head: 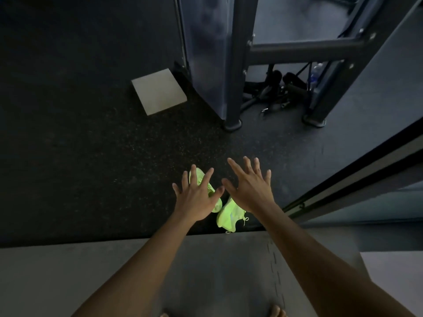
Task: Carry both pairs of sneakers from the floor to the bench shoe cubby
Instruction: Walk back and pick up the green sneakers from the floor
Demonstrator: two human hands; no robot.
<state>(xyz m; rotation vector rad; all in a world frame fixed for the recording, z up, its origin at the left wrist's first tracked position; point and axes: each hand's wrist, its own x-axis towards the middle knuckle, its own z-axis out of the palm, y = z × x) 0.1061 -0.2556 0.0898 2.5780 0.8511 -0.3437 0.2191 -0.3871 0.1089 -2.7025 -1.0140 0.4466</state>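
A pair of neon yellow-green sneakers lies on the dark speckled floor just past the edge of a grey mat. My left hand (198,195) hovers with fingers spread over the left sneaker (212,191), covering most of it. My right hand (249,186) is spread over the toe end of the right sneaker (230,217), whose heel and white lace show below my wrist. Neither hand holds anything. I cannot tell whether the fingers touch the shoes. No second pair and no bench cubby is in view.
A grey foam block (159,93) lies on the floor at the upper left. A dark metal rack (231,65) stands ahead, with cable handles (274,88) and a water bottle (314,76) beneath it. A slanted dark frame edge (354,172) runs along the right. My bare toes (277,312) show on the grey mat (68,271).
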